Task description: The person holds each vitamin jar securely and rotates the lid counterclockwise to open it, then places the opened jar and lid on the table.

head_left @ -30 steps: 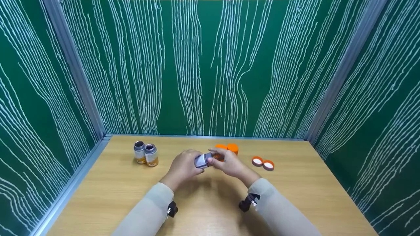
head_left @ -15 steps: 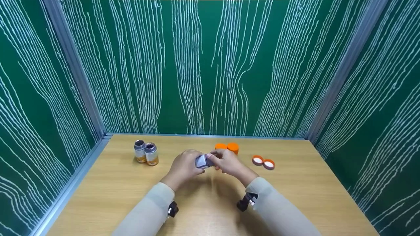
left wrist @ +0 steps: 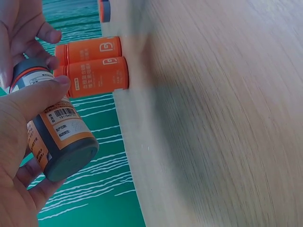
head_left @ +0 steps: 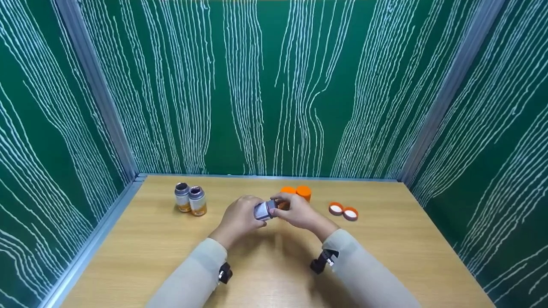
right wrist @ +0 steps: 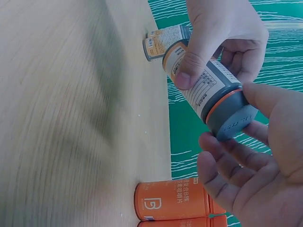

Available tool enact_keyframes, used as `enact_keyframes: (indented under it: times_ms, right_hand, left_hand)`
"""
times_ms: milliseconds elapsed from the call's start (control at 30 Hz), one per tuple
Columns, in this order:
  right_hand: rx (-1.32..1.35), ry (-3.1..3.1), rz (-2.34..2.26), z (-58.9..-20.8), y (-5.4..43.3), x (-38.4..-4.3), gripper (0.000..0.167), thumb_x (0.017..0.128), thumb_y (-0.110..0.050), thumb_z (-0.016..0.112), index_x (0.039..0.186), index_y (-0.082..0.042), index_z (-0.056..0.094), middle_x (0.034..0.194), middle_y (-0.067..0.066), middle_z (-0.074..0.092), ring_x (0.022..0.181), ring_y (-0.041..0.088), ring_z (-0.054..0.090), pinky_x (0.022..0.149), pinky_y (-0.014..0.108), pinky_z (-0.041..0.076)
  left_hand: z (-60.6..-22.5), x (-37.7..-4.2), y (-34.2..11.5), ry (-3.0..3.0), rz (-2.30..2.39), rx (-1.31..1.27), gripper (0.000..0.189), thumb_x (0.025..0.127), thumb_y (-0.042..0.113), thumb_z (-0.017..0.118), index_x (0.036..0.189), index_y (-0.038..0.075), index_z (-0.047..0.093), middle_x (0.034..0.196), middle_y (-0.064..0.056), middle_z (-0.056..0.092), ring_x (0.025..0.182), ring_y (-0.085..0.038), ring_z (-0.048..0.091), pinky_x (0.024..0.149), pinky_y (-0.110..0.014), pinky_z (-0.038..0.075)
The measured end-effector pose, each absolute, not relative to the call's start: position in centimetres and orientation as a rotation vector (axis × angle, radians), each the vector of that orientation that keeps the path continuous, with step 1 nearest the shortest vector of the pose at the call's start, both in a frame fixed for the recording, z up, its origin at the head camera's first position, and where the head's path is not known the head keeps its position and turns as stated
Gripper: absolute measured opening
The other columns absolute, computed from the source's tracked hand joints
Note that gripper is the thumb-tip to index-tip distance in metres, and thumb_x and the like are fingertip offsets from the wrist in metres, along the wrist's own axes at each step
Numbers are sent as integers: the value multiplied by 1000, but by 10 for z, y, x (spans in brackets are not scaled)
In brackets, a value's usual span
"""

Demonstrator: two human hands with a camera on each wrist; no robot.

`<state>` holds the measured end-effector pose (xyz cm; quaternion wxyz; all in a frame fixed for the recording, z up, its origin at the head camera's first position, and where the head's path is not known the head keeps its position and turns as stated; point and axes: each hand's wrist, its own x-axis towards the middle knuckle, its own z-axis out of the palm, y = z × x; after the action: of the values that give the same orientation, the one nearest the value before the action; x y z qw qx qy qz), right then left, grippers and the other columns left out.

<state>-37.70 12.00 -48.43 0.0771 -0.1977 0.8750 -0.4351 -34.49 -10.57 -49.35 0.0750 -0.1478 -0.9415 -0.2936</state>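
While base (left wrist: 73, 161) is shown only in L-wrist view & lid (right wrist: 234, 118) top only in R, bottle (head_left: 262, 211) is gripped by L hand (head_left: 240, 214), fingers curled; lid's pinched by R hand (head_left: 302, 213).

Two orange bottles (head_left: 303, 193) before a white-streaked green wall (head_left: 274, 90)

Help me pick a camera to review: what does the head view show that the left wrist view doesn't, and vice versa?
Only the head view shows the two open bottles, the sleeves and both loose caps in full; the left wrist view catches only a cut-off piece, possibly a cap.

Only the left wrist view shows the barcode and base of the held bottle, and lettering on the orange bottles.

Both show the left hand, right hand, held bottle, orange bottles, table and green wall.
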Motion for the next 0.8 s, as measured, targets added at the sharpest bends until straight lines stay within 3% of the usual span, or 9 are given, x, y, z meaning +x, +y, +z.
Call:
enact_keyframes:
  times_ms: [167,433,633,800]
  right_hand:
    - [-717,2629,-1289,-483,122,-376,43,105,-18,84,146,-14,72,134,14,75,117,31,75,107,48,67]
    - [-810,2629,-1272,-482,125,-375,46,100,-7,88,141,-19,70,138,9,72,128,34,73,115,58,62]
    - [-724,2598,-1313,-482,124,-374,60,103,-24,87,157,-26,62,149,8,72,133,32,71,118,57,60]
    - [-551,2584,-1353,-483,121,-376,48,112,-40,74,157,-26,64,145,11,73,123,30,72,110,51,66]
  left_hand:
    - [-493,-344,-106,-2829,-862,-433,53,89,24,100,135,12,78,132,-8,78,117,-26,69,114,-49,61]
    - [-492,-343,-105,-2848,-891,-409,55,90,24,100,139,13,77,133,-7,77,118,-26,68,116,-49,61]
    - [-491,-344,-105,-2845,-872,-419,54,90,24,100,138,13,77,132,-7,78,118,-26,69,116,-50,61]
    - [-494,-343,-104,-2843,-858,-439,53,89,23,100,136,13,77,131,-7,78,117,-26,70,114,-50,61]
